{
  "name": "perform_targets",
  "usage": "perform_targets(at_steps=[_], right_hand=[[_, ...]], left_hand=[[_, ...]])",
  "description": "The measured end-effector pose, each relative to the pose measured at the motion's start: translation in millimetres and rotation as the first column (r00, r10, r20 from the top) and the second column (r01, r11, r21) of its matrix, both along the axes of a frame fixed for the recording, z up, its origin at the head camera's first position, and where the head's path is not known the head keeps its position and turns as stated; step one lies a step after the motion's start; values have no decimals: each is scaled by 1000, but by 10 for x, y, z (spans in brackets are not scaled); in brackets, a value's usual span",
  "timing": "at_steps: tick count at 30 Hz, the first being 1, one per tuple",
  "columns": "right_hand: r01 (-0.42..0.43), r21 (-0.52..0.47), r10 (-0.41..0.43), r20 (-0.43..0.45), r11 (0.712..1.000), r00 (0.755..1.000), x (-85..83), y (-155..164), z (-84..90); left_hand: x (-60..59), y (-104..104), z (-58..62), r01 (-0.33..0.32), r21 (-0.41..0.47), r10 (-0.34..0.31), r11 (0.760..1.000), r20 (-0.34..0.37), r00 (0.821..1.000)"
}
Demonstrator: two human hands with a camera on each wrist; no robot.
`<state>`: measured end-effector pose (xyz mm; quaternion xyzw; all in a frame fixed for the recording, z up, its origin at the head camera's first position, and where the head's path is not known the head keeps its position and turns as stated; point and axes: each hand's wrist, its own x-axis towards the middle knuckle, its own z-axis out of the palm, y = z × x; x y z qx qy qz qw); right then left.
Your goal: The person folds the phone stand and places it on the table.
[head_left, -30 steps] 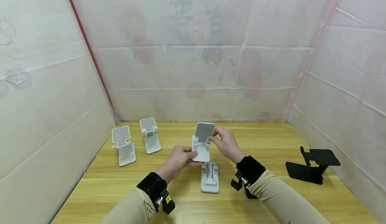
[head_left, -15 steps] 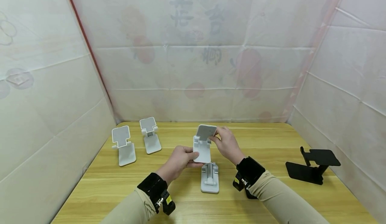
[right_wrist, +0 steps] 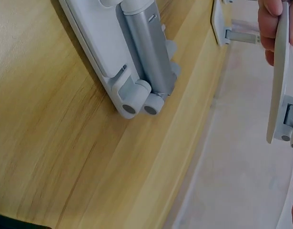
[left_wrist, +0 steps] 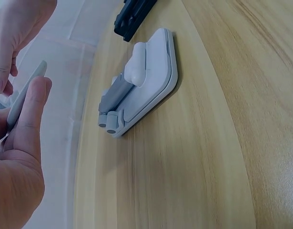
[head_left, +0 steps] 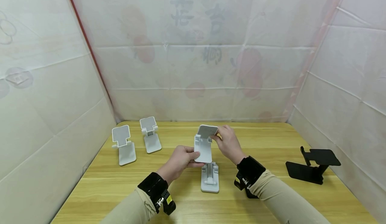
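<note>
“Two units, far left: report. Dial centre is the held stand (head_left: 203, 147); twelve marks the far side.”

“Outer white stand (head_left: 121, 139): nine o'clock. Inner white stand (head_left: 152, 143): between nine and ten. Both are unfolded upon the wooden table (head_left: 99, 190).”

“Left hand (head_left: 178, 160)?”

“Eight o'clock. Grip: pinching the held stand's lower plate (head_left: 202, 153), thumb above, fingers beneath.”

“Location of the held stand?”

“Centre, raised clear of the table, between both hands. Its grey-faced upper plate (head_left: 207, 131) tilts up from the lower plate.”

“Next?”

“Folded stand (head_left: 210, 180): six o'clock, flat on the table, apart from the left hand.”

“Right hand (head_left: 229, 145)?”

“Three o'clock. Grip: thumb and fingers pinching the upper plate's right edge.”

“Remaining units?”

“Dark object (head_left: 250, 194): between four and five o'clock, mostly hidden by the right forearm (head_left: 275, 194). Black stand (head_left: 322, 156): between three and four, unfolded, well apart.”
</note>
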<state>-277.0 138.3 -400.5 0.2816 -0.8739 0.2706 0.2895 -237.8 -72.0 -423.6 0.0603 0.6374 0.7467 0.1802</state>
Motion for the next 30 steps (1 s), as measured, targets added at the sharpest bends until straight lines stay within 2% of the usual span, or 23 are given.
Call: perform_targets(at_steps=[7,18,23,30], right_hand=[[3,9,-2,-73,1000,997,-25,20,-23],[1,-4,-1,-98,1000,995,-32,6,-29],[4,17,-3,-110,1000,994,-24,-24,30],[-61,-35,55,-153,998,987,-12,-48,171]], left_hand=[[11,16,-1,11,-2,-11,1000,1,1000],[8,12,6,-6,0,6,1000,26,1000],[-5,-25,0,-31,6,31,1000,50,998],[-26,-81,-51,-59,-1,59,998,72,996]])
